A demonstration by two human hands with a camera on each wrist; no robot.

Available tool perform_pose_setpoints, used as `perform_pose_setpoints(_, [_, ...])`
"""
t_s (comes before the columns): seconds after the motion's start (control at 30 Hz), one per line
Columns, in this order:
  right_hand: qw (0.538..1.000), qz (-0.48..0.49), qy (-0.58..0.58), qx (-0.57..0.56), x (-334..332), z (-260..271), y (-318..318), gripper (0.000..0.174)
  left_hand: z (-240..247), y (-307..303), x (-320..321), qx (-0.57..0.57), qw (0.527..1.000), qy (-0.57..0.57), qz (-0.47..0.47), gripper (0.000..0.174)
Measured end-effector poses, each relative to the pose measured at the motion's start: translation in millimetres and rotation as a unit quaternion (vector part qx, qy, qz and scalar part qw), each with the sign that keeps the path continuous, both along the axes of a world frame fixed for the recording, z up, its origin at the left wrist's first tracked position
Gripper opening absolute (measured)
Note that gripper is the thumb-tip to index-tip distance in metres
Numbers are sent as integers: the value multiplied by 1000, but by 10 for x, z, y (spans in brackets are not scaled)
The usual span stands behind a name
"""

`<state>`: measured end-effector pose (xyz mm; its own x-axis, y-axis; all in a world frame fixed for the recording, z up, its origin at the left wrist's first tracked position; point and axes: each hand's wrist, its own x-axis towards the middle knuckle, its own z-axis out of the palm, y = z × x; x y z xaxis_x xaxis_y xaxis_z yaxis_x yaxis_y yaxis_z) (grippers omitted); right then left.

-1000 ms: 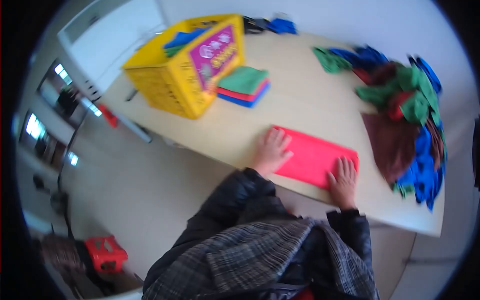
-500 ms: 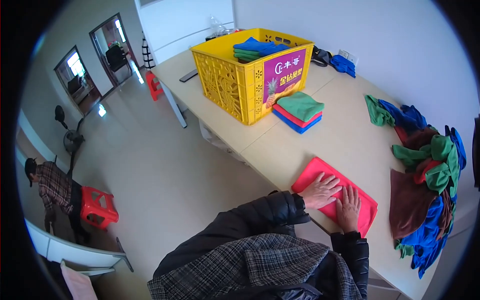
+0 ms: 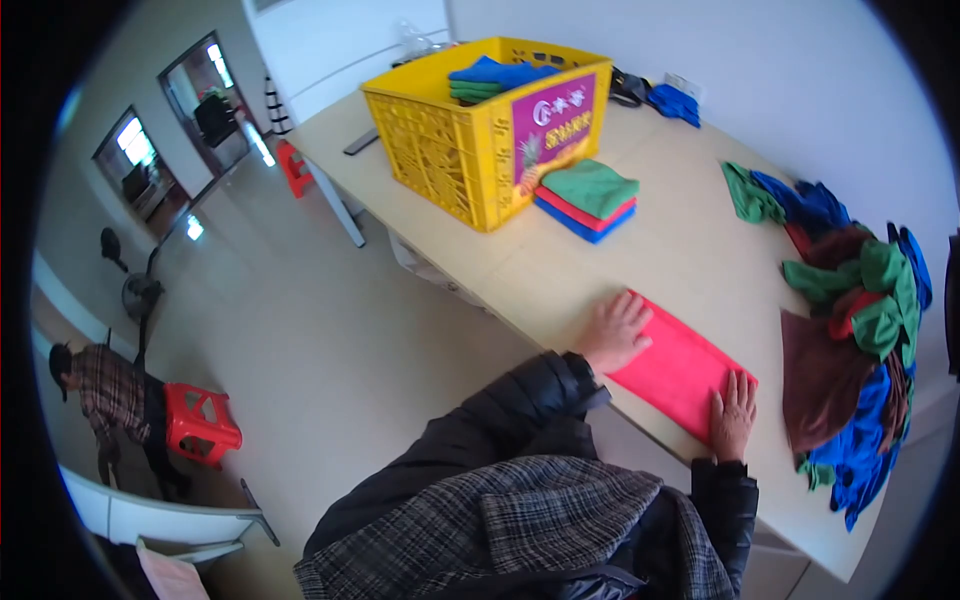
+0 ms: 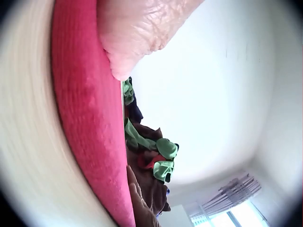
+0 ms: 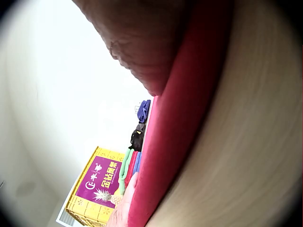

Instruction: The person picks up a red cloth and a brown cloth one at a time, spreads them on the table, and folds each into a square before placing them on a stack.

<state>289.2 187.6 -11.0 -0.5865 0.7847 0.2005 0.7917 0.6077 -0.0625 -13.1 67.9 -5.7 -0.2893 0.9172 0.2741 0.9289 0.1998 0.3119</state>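
Observation:
A folded red cloth (image 3: 680, 370) lies flat near the table's front edge. On its left end rests my left hand (image 3: 615, 337), and on its right end my right hand (image 3: 733, 417), both with extended fingers. In the left wrist view the cloth (image 4: 90, 109) shows as a thick layered edge under the left hand (image 4: 142, 28). The right wrist view has the right hand (image 5: 137, 42) against the cloth (image 5: 175, 123), with the left hand (image 5: 124, 208) at its far end.
A yellow crate (image 3: 440, 150) holding folded blue and green cloths stands at the back left. Beside it is a stack of green, red and blue cloths (image 3: 590, 190). A loose pile of cloths (image 3: 830, 370) covers the right side. A person (image 3: 115, 395) bends near a red stool (image 3: 200, 425).
The hands were near the cloth's ends, came together at its middle, and now lie apart at the two ends again. The cloth looks narrower than half a second ago.

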Motion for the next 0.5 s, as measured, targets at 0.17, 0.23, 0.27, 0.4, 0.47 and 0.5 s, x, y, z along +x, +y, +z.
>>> perform_pose_setpoints(0.17, [999, -21, 42, -14, 130, 17, 34, 60, 84, -151, -200, 52, 994, -10, 91, 64])
perform_pose_setpoints(0.23, [998, -40, 46, -21, 208, 62, -18, 60, 150, -227, -143, 50, 991, 0, 123, 56])
perform_pose_setpoints(0.27, [997, -61, 49, -29, 204, 97, -76, 60, 165, -249, -124, 47, 990, 19, 134, 53])
perform_pose_setpoints(0.4, [996, -57, 70, 10, 25, 201, -278, 62, 118, -143, -102, 40, 991, -36, 121, 47])
perform_pose_setpoints(0.47, [997, -15, 81, 15, -157, 260, -354, 63, 90, -89, -90, 33, 991, -63, 113, 46])
perform_pose_setpoints(0.5, [996, -26, 79, 14, -260, 285, -411, 63, 114, -60, -79, 23, 990, -85, 112, 43])
